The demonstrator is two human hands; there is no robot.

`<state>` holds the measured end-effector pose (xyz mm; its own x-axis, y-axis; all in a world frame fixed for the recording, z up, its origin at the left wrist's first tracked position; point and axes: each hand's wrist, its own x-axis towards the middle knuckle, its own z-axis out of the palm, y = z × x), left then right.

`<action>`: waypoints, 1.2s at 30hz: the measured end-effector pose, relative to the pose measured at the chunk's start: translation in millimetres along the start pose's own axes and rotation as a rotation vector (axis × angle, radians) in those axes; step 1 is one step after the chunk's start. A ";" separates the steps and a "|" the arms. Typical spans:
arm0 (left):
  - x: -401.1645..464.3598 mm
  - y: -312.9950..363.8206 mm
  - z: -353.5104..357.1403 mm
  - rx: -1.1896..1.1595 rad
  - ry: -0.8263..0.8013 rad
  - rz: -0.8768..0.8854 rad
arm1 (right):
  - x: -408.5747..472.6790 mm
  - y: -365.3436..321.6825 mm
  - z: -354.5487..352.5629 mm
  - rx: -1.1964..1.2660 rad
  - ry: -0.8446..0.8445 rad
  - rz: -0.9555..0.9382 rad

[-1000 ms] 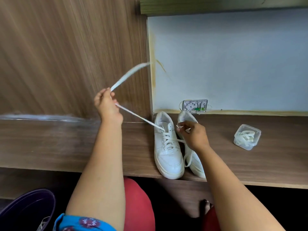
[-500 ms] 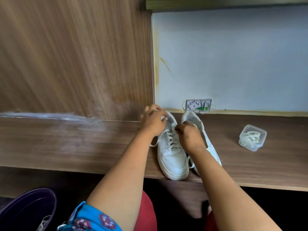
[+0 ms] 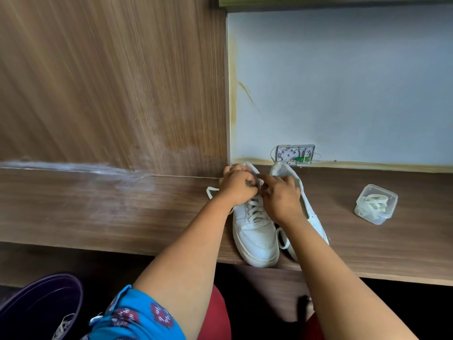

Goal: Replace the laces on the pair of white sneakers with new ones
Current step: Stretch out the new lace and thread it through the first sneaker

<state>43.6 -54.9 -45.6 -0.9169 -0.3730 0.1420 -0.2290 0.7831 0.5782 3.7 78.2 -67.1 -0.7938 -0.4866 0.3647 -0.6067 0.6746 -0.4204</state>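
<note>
Lacing: both hands work at the top eyelets of the left sneaker [image 3: 255, 231], so the step looks like threading or snugging the lace [image 3: 253, 209] near the collar.
Left hand [image 3: 236, 188]: fingers curled over the top of the tongue, seemingly pinching the lace; the exact pinch is hidden under the knuckles.
Right hand [image 3: 282, 196]: fingers curled at the same spot, touching the left hand, apparently gripping the other lace end; I cannot see the tip.
Loose end: a loop of lace [image 3: 210, 191] lies on the desk [image 3: 122, 217] at 9 o'clock of the left hand.
Sneakers: the pair stands side by side at the desk's near edge, toes toward the person; the right sneaker [image 3: 311, 209] at 3 o'clock is partly hidden by the right forearm, a lace trailing by its toe.
Box [image 3: 376, 203]: clear, holding coiled laces, well apart at 3 o'clock of the shoes.
Bin [image 3: 36, 305]: dark, at 7 o'clock below the desk, with what seems a discarded lace inside.
Progress: the left shoe's crossings look nearly complete.
Next: likely calls for evening the two ends and pulling snug without twisting the flat lace, then turning to the other shoe.
</note>
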 end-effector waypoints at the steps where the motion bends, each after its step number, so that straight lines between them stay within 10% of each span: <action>1: -1.4 -0.7 -1.1 0.015 -0.021 0.010 | 0.7 2.2 -0.3 0.049 -0.028 0.024; 9: -4.0 1.6 -6.6 0.269 -0.056 0.175 | 6.5 12.8 -4.8 0.159 -0.098 0.001; 16: -7.2 -16.2 -55.1 0.358 0.517 -0.216 | 5.0 19.4 -4.6 0.256 -0.083 0.041; 18: -8.1 -25.4 -53.0 0.458 0.375 -0.344 | 4.4 20.7 -3.9 0.258 -0.074 0.038; 25: -6.8 3.4 -8.7 0.332 -0.101 0.234 | 2.6 17.9 -8.9 0.250 -0.071 0.005; 32: 0.3 -24.2 -47.7 -0.067 0.611 -0.395 | -0.2 23.1 -5.5 0.298 -0.064 -0.003; 36: -3.8 -28.3 -34.8 0.202 0.229 -0.068 | 0.3 24.9 -5.5 0.317 -0.057 0.000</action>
<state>64.9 -93.1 -34.6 -0.8051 -0.5124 0.2988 -0.3687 0.8269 0.4247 -11.3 97.9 -72.9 -0.7895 -0.5228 0.3215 -0.5823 0.4723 -0.6617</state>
